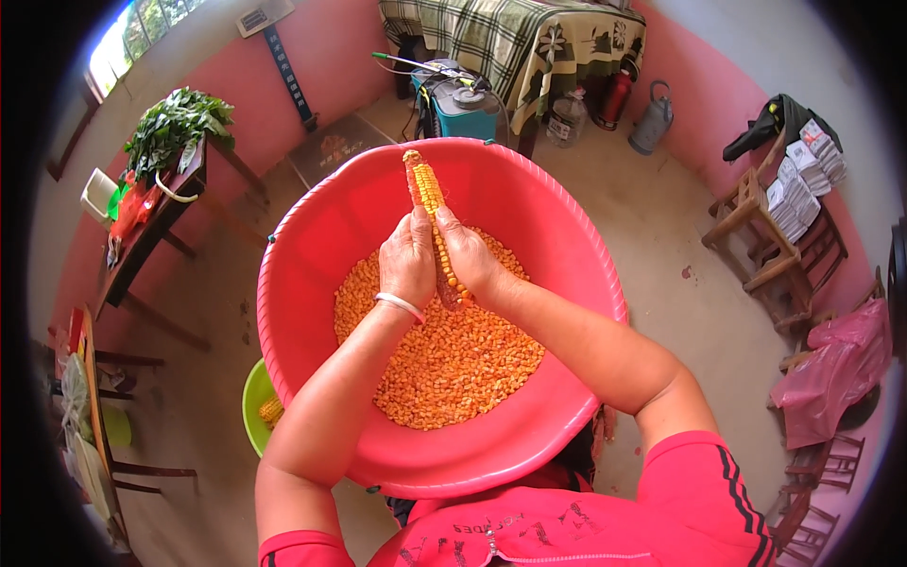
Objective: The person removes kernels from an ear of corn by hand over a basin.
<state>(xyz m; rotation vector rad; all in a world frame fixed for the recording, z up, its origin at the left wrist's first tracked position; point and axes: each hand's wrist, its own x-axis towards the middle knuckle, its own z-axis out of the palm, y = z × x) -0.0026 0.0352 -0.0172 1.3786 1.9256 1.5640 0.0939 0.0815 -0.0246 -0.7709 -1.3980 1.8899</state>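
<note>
Both hands are wrapped around one partly shelled corn cob (428, 186) above a large red plastic basin (560, 205). My left hand (409, 259), with a pale bangle at the wrist, grips the cob's left side. From the right, my right hand (469, 255) presses on it with the thumb near the top. Yellow kernels cover part of the cob, while bare reddish core shows along its left edge and lower end. Loose corn kernels (460, 368) lie heaped in the bottom of the basin. Fingers under the cob are hidden.
A green basin (255, 404) with a corn cob (271, 410) stands at the lower left. Beyond the red basin are a backpack sprayer (460, 113) and a cloth-covered table (482, 35). Leafy greens (181, 127) lie on a left table. Wooden chairs (758, 241) line the right wall.
</note>
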